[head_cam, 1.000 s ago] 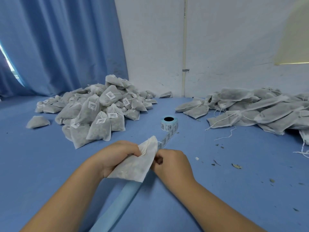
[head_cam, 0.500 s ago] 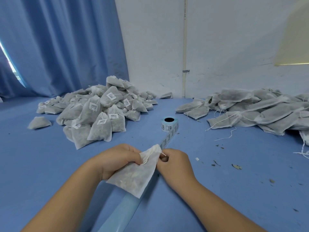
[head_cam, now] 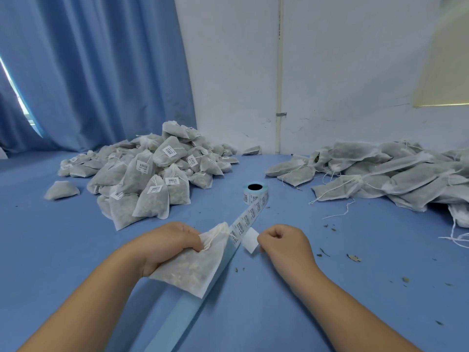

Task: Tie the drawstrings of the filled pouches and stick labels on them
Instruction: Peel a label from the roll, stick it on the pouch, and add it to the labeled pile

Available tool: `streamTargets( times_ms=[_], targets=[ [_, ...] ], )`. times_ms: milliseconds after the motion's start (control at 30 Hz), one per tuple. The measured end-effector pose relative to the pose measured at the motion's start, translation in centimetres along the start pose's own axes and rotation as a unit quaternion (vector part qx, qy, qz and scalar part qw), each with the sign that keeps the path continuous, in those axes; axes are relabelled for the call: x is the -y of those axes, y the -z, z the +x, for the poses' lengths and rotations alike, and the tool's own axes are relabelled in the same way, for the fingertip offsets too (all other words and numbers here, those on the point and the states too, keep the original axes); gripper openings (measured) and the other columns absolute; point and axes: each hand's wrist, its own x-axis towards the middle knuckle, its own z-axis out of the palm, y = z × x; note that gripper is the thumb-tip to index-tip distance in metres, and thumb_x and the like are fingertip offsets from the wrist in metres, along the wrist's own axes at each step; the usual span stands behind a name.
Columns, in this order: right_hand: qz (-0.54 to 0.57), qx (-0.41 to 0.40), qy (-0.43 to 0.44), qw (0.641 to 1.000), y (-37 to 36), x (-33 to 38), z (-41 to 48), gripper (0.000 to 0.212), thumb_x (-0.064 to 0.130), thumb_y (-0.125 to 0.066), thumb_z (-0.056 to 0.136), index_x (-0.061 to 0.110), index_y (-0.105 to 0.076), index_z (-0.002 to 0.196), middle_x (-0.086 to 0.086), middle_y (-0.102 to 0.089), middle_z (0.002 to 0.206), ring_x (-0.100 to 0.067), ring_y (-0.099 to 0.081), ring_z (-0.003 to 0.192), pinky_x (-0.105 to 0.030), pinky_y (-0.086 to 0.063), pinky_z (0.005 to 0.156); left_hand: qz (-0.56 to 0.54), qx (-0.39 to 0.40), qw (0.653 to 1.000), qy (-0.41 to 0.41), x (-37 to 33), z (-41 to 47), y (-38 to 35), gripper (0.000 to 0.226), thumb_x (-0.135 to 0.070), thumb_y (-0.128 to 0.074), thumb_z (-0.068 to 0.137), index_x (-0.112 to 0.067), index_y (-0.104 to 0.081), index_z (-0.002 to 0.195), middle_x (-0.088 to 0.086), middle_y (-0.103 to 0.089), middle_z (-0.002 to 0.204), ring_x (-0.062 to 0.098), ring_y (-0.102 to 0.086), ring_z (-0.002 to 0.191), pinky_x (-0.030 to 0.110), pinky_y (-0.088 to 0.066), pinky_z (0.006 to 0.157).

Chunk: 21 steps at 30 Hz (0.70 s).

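Filled pouch (head_cam: 193,271) and loose label (head_cam: 250,240) above the table (head_cam: 279,313).
The left hand (head_cam: 172,246) grips the pouch's gathered neck, pale dried fragments inside; the right hand (head_cam: 281,246) pinches the label just beside the label strip (head_cam: 250,214).

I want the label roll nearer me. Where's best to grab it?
Come from above and pinch the small pale-blue label roll across its left and right walls: it lies flat, core hole up, and its printed strip leaves the near side.

2 pouch piles (head_cam: 142,179) (head_cam: 380,174), 1 held pouch (head_cam: 193,270), 1 roll (head_cam: 254,194), perhaps 1 label (head_cam: 250,240).
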Motion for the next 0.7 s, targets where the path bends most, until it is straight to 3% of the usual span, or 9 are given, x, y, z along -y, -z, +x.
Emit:
streamTargets(
  times_ms=[167,300,433,633,700],
  targets=[
    [0.032,-0.013,-0.007,0.999,2.4,0.2,-0.1,0.013,0.015,-0.057,0.075,0.005,-0.064,0.072,-0.010,-0.067,0.076,-0.014,-0.047,0.060,-0.028,-0.036,0.059,-0.035,-0.048,0.998,-0.038,-0.9,-0.5,-0.2,0.032,-0.003,-0.057,0.089,-0.015,-0.066,0.061,0.010,-0.061,0.068,0.022,-0.058,0.057,0.024,-0.046,0.054],
    [0.058,-0.027,0.015,0.998,4.9,0.7,-0.5,0.015,0.013,-0.058,0.076,0.013,-0.064,0.062,-0.006,-0.069,0.075,-0.014,-0.051,0.057,-0.027,-0.037,0.056,-0.090,-0.038,0.992,-0.082,-2.6,-0.8,-1.1,0.025,-0.002,-0.054,0.090,-0.011,-0.074,0.079,0.015,-0.066,0.079,0.025,-0.062,0.064,0.027,-0.050,0.058],
    [0.094,-0.049,0.026,0.994,8.0,0.9,-0.5,0.014,0.014,-0.059,0.079,0.012,-0.067,0.068,0.007,-0.067,0.062,-0.003,-0.051,0.048,-0.021,-0.039,0.049,-0.120,0.021,0.986,-0.110,-4.7,0.0,-3.9,0.023,-0.002,-0.054,0.091,-0.009,-0.076,0.091,0.013,-0.071,0.085,0.023,-0.067,0.070,0.026,-0.054,0.060],
    [0.105,-0.141,0.032,0.984,14.1,-0.6,0.3,0.014,0.014,-0.060,0.081,0.015,-0.069,0.071,0.006,-0.067,0.062,-0.003,-0.055,0.051,-0.030,-0.042,0.058,-0.196,0.064,0.967,-0.147,-8.5,3.3,-10.9,0.022,0.002,-0.056,0.092,0.001,-0.070,0.108,0.013,-0.071,0.096,0.023,-0.066,0.090,0.031,-0.055,0.082],
    [0.125,-0.184,0.022,0.975,16.0,-1.2,0.4,0.016,0.012,-0.059,0.082,0.015,-0.068,0.069,0.004,-0.066,0.064,-0.007,-0.055,0.054,-0.031,-0.043,0.060,-0.231,0.072,0.959,-0.147,-9.8,4.5,-13.4,0.019,0.002,-0.055,0.091,0.001,-0.070,0.103,0.013,-0.071,0.092,0.024,-0.066,0.089,0.032,-0.054,0.082]
  ],
)
